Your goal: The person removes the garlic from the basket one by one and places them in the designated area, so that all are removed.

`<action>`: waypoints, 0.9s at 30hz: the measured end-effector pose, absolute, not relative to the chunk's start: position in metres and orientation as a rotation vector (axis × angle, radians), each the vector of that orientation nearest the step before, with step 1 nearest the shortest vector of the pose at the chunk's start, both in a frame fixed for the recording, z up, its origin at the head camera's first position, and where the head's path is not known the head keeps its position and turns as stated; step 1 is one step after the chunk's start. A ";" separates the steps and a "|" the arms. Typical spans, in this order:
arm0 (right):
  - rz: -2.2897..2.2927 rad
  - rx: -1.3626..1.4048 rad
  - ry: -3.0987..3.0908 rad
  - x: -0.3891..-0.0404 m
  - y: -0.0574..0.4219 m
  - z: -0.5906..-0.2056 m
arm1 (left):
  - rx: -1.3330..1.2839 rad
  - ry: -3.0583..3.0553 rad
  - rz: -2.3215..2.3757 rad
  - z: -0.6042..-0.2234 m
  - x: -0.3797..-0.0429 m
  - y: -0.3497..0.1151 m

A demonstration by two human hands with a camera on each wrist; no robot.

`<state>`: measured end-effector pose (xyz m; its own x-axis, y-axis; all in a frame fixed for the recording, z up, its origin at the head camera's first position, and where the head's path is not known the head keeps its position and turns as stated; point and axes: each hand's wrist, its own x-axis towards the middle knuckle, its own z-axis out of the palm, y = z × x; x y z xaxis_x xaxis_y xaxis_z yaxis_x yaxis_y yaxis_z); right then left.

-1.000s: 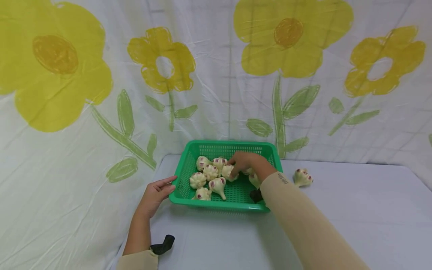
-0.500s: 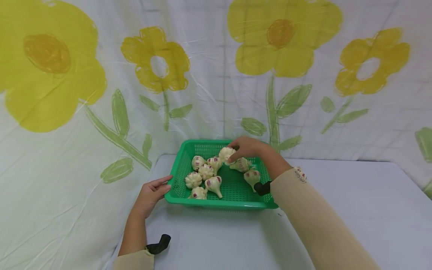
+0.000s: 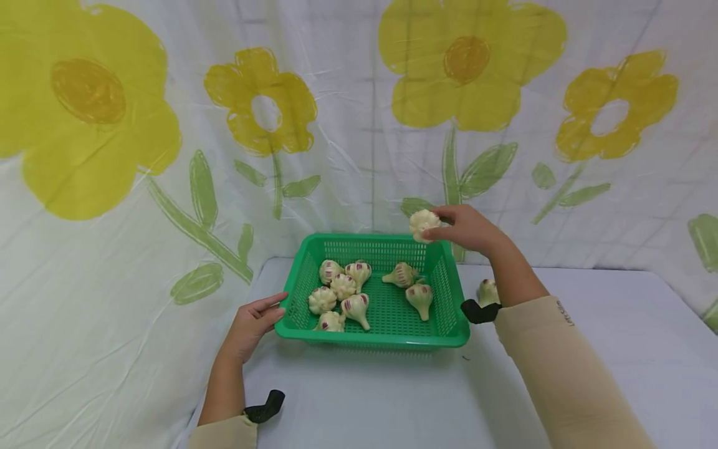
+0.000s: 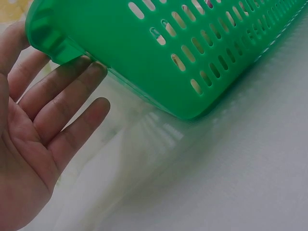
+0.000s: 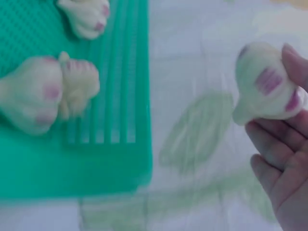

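My right hand (image 3: 470, 231) pinches a white garlic bulb (image 3: 423, 224) with purple marks between thumb and fingers, above the back right corner of a green slotted basket (image 3: 370, 340). In the right wrist view the same garlic bulb (image 5: 264, 84) is seen from the side, beside the basket's wall. My left hand (image 3: 251, 325) touches the basket's left rim with outstretched fingers. Up close, the left wrist view shows fingertips (image 4: 98, 70) against the underside of the rim. Inside the basket, several garlic bulbs (image 3: 343, 287) cluster at the left and two garlic bulbs (image 3: 419, 300) lie at the right.
Partly behind my right forearm, another garlic bulb (image 3: 487, 291) lies on the white tabletop (image 3: 594, 324) to the right of the basket. A white curtain (image 3: 348, 174) printed with yellow flowers hangs behind the basket.
My right hand has gripped a garlic bulb in the basket, lifted it out and carried it up and to the right. The left hand has stayed at the rim.
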<state>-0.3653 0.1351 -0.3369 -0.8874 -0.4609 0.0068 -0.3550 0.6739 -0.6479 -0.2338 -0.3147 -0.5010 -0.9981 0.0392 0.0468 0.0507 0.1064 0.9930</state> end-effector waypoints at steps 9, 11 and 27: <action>-1.223 -0.401 2.835 -0.354 0.208 -0.360 | -0.101 -2.332 -2.097 -0.504 -0.235 -0.316; -1.225 -0.347 2.842 -0.350 0.221 -0.369 | -0.101 -2.335 -2.094 -0.505 -0.235 -0.316; -1.300 -0.050 2.750 -0.337 0.286 -0.439 | -0.092 -2.348 -2.092 -0.503 -0.234 -0.316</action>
